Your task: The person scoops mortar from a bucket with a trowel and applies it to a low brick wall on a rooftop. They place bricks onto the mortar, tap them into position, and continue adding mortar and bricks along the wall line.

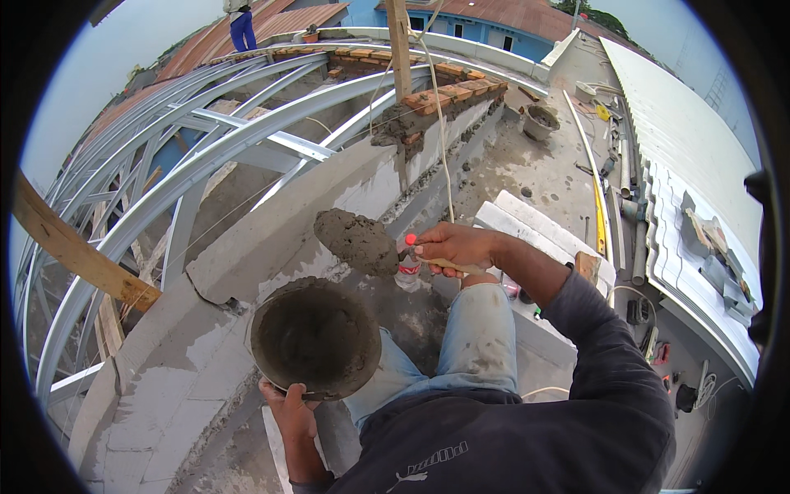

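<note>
My left hand (293, 417) grips the near rim of a round, mortar-smeared bucket (368, 329), with the thumb over the edge. The bucket is tilted so that its dark inside shows; a little mortar coats its walls. In my right hand (457, 246) is a trowel, its pale wooden handle (467, 267) showing under the fingers. A thick heap of wet grey mortar (359, 241) hides the trowel's blade, held out over the low wall. Just beyond my knees stands a clear plastic bottle (408, 273) with a red cap, partly behind the trowel.
Curved metal roof trusses (288, 111) lie left of the grey block wall (271, 218). Ahead are a brick course (457, 92), a wooden post (400, 49) and a string. White blocks (535, 235), a second bucket (541, 122) and tools lie right. Another person (241, 25) stands far left.
</note>
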A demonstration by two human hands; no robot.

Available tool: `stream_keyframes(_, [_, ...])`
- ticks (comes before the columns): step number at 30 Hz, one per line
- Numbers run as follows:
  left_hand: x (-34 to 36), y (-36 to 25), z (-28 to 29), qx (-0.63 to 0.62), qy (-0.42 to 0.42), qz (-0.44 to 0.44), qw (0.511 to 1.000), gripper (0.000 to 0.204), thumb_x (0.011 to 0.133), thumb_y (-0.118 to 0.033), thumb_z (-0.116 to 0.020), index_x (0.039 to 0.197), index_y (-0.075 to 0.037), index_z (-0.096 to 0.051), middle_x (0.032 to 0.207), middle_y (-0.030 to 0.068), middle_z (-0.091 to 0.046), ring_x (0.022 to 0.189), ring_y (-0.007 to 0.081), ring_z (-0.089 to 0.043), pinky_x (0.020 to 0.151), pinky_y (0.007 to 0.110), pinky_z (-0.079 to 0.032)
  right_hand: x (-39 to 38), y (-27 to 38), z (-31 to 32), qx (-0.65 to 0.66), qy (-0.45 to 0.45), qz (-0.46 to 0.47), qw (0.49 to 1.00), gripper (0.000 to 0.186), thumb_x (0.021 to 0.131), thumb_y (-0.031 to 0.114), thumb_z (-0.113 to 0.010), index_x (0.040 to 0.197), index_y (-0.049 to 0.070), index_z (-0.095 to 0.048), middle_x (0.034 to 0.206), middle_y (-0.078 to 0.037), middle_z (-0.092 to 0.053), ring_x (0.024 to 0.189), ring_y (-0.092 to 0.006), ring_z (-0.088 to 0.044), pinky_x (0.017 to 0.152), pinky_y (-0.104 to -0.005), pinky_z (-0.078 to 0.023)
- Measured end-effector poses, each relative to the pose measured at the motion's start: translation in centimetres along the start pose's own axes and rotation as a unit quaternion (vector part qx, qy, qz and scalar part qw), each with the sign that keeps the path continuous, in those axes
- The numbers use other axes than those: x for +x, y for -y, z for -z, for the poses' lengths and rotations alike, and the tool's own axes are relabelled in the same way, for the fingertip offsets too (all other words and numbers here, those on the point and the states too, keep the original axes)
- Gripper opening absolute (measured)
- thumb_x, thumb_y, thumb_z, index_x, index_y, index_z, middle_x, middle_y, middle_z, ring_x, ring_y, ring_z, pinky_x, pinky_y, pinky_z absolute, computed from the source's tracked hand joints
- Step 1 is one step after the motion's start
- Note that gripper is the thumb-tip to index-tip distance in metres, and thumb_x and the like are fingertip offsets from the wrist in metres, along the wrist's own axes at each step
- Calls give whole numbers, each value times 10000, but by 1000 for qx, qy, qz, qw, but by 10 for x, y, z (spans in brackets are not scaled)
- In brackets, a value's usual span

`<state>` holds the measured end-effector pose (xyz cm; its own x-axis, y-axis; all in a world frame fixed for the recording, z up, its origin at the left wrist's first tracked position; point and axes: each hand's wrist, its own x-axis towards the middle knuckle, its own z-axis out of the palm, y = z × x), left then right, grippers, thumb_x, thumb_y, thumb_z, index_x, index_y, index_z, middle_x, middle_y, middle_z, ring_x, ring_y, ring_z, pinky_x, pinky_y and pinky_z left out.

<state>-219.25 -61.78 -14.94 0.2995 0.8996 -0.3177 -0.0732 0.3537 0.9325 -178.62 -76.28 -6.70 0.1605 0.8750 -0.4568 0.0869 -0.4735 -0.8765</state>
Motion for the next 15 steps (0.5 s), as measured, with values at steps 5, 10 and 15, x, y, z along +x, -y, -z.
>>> stream_keyframes(5, [-19,-8,14,14,20,3,1000,627,781,17,-541,1370,-87,-352,1253,140,-498,1076,267,-608,784,465,-617,32,64,128,-111,-144,32,983,306,1057,364,-605,970,72,-637,748,-12,-575,541,-87,-514,467,-280,-438])
stream_keyframes(10, [-45,-9,21,31,11,-45,998,608,763,32,-544,1339,-43,-364,1224,135,-509,1095,235,-595,942,394,-557,76,144,215,-576,-330,100,742,257,974,330,-671,1109,128,-753,974,-52,-768,853,-229,-753,744,-391,-589])
stream_keyframes(15, [-60,-1,22,78,-33,-55,995,612,840,-55,-614,1424,1,-441,1262,184,-600,1084,289,-651,885,434,-586,150,139,202,-804,-305,61,507,207,945,161,-657,1079,160,-814,1111,-66,-790,1064,-254,-758,941,-435,-579])
